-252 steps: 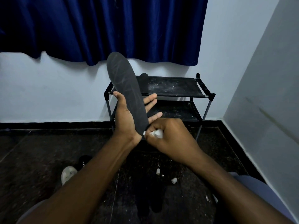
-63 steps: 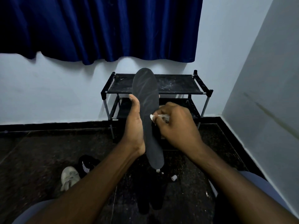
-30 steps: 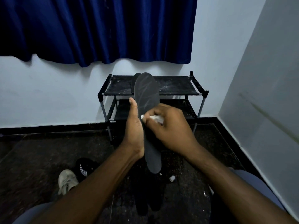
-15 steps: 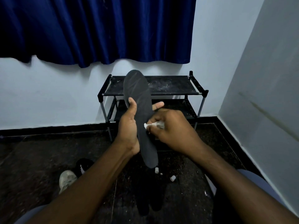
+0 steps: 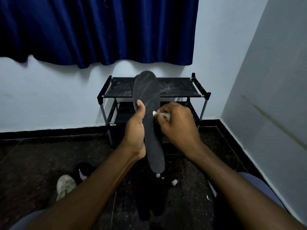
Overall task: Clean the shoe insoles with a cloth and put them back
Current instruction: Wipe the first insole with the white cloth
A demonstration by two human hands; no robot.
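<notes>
The left hand (image 5: 135, 130) holds the dark insole (image 5: 150, 117) upright before the black shoe rack (image 5: 179, 87), while the right hand (image 5: 178, 125) pinches a white cloth (image 5: 162, 114) against it.

I see the left hand (image 5: 135, 130) gripping a dark insole (image 5: 147, 100) upright by its left edge, thumb laid on its face, the toe end raised in front of the top shelf of the black shoe rack (image 5: 182, 87). The right hand (image 5: 177, 125) pinches a small white cloth (image 5: 162, 114) against the insole's right edge, about midway along. Toward the left side of the dark floor (image 5: 33, 163) a pale shoe (image 5: 65, 186) lies beside a black-and-white item (image 5: 83, 171), and white scraps (image 5: 174, 182) lie below the insole's heel end.
</notes>
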